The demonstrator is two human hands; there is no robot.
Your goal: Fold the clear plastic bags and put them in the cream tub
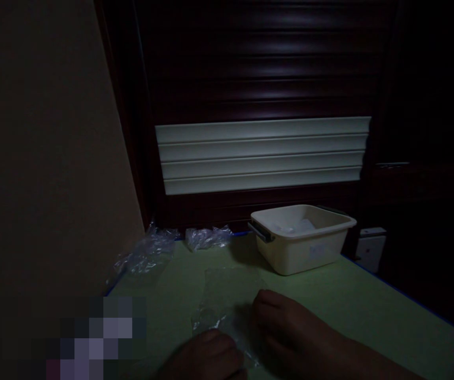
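A clear plastic bag (229, 282) lies flat on the green tabletop in front of me, its near part wrinkled and shiny. At the bag's near left side is my left hand (206, 356), its fingers curled closed on the plastic and partly cut off by the lower edge of the picture. My right hand (286, 322) rests at the bag's right side, also closed, with the fingers bent down against the plastic. Dim light and the backs of the hands hide the fingertips.
A cream plastic tub (306, 248) with dark handles stands at the back right, clear plastic inside it. Crumpled clear bags (151, 250) and a smaller plastic bundle (208, 237) lie along the back left. The green table (369, 295) has blue edges. A wall rises on the left.
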